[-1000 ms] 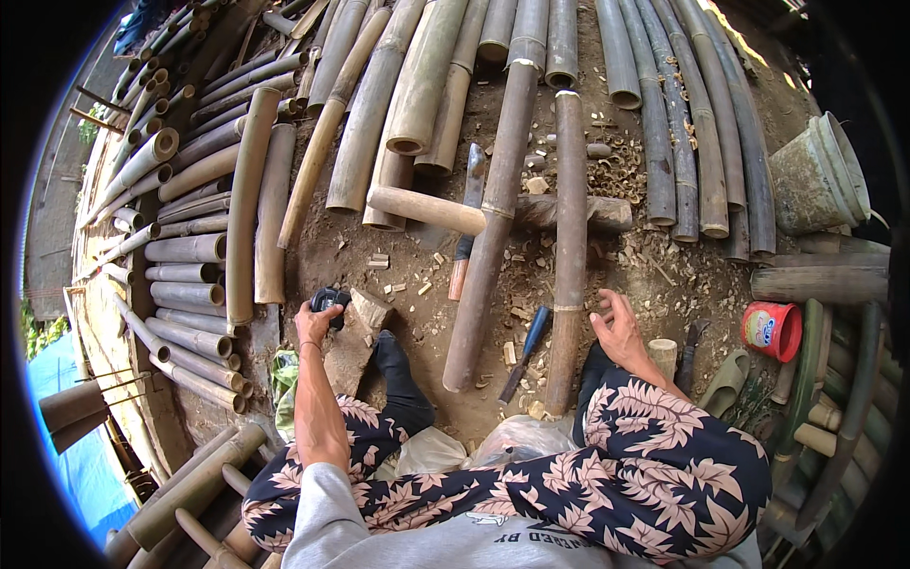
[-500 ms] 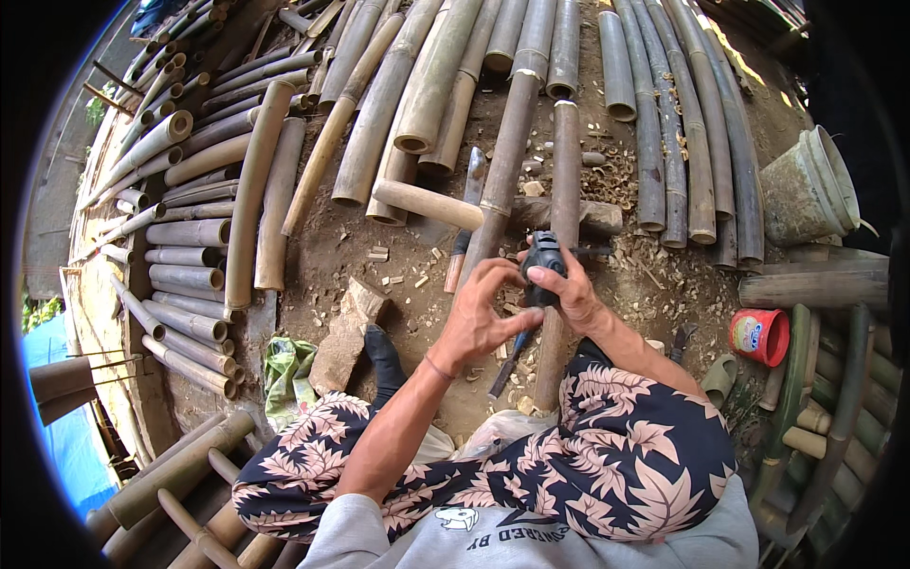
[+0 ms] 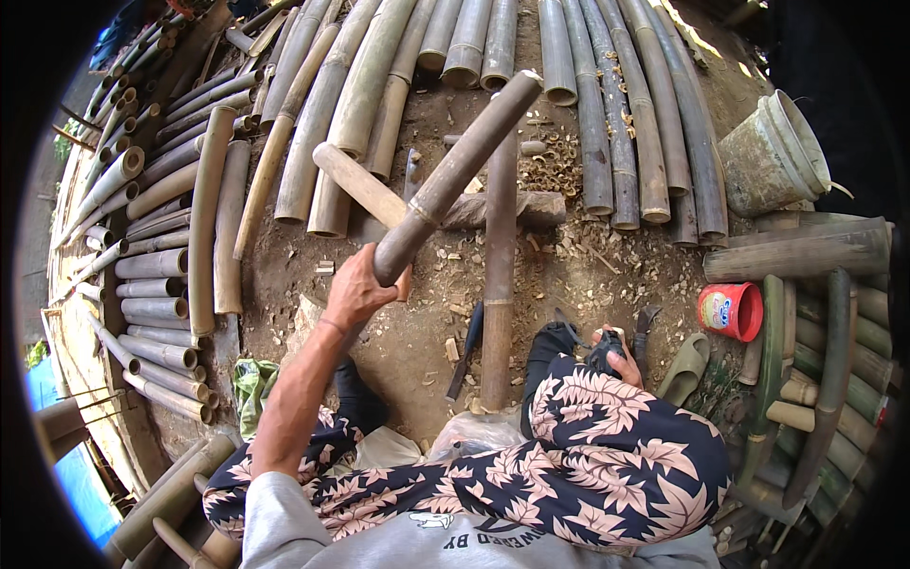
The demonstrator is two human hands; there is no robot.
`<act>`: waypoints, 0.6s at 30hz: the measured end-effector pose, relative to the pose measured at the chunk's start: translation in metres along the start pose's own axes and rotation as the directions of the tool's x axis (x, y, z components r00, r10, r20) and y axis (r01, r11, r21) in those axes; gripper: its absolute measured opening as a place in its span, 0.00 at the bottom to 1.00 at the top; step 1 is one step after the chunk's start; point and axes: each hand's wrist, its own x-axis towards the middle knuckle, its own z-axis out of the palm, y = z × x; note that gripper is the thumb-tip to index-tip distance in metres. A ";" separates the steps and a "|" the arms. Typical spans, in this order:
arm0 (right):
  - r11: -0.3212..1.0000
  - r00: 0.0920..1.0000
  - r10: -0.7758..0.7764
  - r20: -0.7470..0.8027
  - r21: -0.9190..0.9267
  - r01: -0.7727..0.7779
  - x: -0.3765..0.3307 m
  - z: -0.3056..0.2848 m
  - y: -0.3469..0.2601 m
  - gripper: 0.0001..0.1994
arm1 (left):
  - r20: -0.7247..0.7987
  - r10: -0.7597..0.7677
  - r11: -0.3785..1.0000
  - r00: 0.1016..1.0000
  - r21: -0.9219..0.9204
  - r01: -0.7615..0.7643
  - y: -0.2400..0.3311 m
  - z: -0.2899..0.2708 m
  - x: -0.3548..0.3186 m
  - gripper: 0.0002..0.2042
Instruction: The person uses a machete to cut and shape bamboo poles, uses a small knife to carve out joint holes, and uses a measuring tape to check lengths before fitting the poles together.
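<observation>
Underfoot, chip-strewn dirt floor (image 3: 268,277), bamboo lengths (image 3: 152,288) stacked along its left edge, left hand (image 3: 356,287) now wrapped round a dark bamboo tube (image 3: 463,171) raised aslant over mid-floor, right hand (image 3: 624,366) curled about the black tool (image 3: 603,352), shifted rightward.

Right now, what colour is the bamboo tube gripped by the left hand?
The bamboo tube is dark grey-brown, best seen in the head view.

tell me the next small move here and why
Probably set down the black handheld tool: the right hand holds it low, while the left hand alone grips the tilted brown cylindrical bamboo tube, which a second hand could steady.
</observation>
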 end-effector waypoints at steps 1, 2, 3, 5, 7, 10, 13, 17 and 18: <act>1.000 1.000 -0.017 0.016 -0.011 0.017 -0.002 -0.004 0.000 0.36 | -0.049 0.128 0.992 0.991 0.023 -0.127 -0.011 -0.009 -0.007 0.31; 0.999 0.999 -0.035 0.042 -0.019 0.035 0.002 -0.007 0.003 0.36 | -0.043 0.176 0.984 0.983 0.018 -0.175 -0.027 -0.014 -0.015 0.32; 0.998 0.997 -0.060 0.056 -0.027 0.062 0.000 -0.008 0.002 0.37 | -0.035 0.236 0.972 0.971 0.006 -0.236 -0.040 -0.015 -0.018 0.34; 0.993 0.996 -0.027 0.088 -0.111 0.037 0.000 0.016 -0.013 0.39 | 0.070 0.211 0.974 0.975 0.067 -0.216 -0.066 -0.014 -0.035 0.37; 0.970 0.987 -0.032 0.159 -0.234 0.069 0.003 0.026 -0.025 0.40 | 0.140 0.217 0.968 0.966 0.098 -0.232 -0.083 0.001 -0.045 0.38; 0.828 0.940 -0.007 0.341 -0.525 0.197 0.019 0.052 -0.043 0.40 | 0.199 0.105 0.961 0.974 0.232 -0.151 -0.094 0.021 -0.070 0.39; 0.592 0.866 0.006 0.500 -0.700 0.400 0.031 0.081 -0.062 0.39 | -0.029 -0.061 0.890 0.998 0.451 0.068 -0.036 0.032 -0.077 0.37; 0.259 0.707 -0.056 0.705 -0.674 0.692 0.048 0.121 -0.075 0.39 | 0.058 0.090 0.778 0.994 -0.627 -0.034 0.096 0.044 -0.090 0.24; 0.259 0.688 -0.046 0.724 -0.657 0.708 0.046 0.142 -0.082 0.37 | 0.197 0.068 0.546 0.978 -0.828 0.129 0.110 0.060 -0.095 0.22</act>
